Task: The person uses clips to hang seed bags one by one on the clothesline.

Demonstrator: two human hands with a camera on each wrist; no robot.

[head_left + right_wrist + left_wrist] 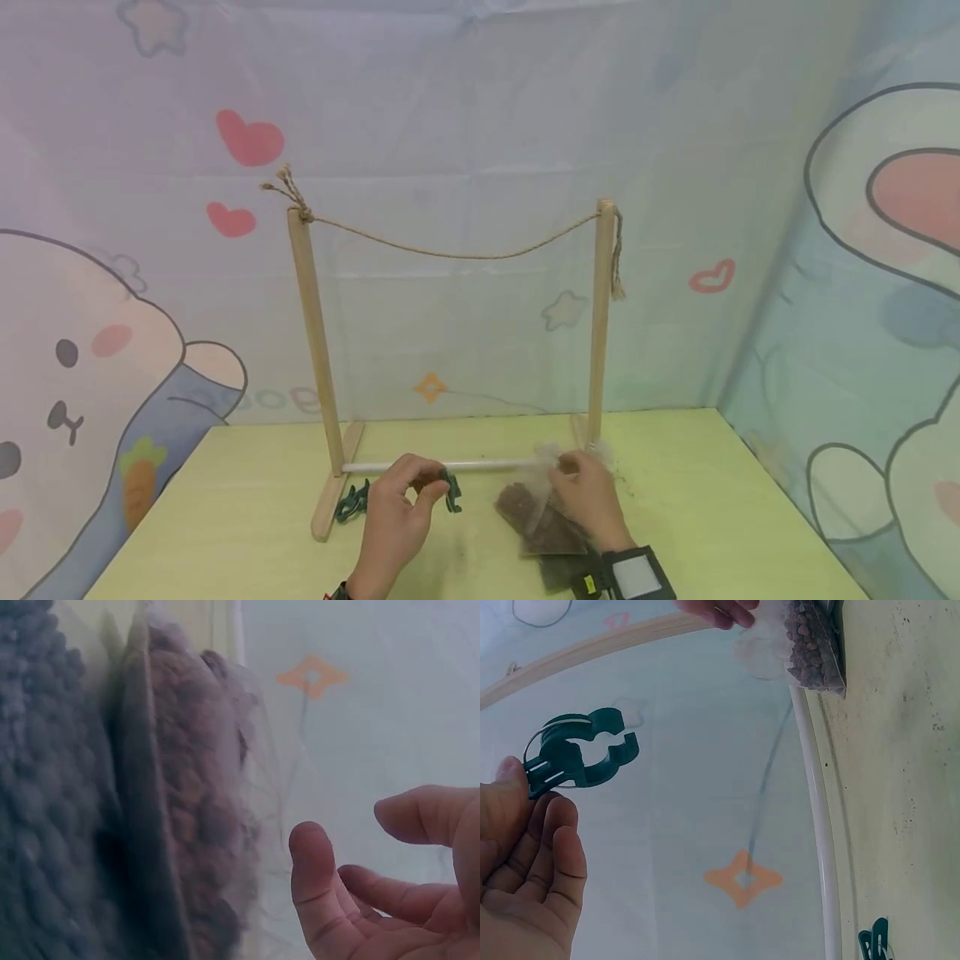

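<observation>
Between its thumb and fingertips my left hand (397, 521) pinches a green plastic clothes peg (452, 492). In the left wrist view the peg (555, 761) points its rounded jaws away from the hand, with a small gap at their tips. My right hand (592, 496) is beside the loose top of a clear plastic bag of brown pebbles (517, 504). The right wrist view shows its thumb and fingers spread apart, next to the bag (187, 772), with nothing between them. A bag of dark pebbles (45, 787) lies beside it, partly hidden in the head view.
A wooden frame with two posts (318, 350) and a sagging rope (450, 255) stands behind my hands. A white rod (480, 465) joins its feet low down. More green pegs (352, 502) lie by the left foot on the yellow table (720, 508).
</observation>
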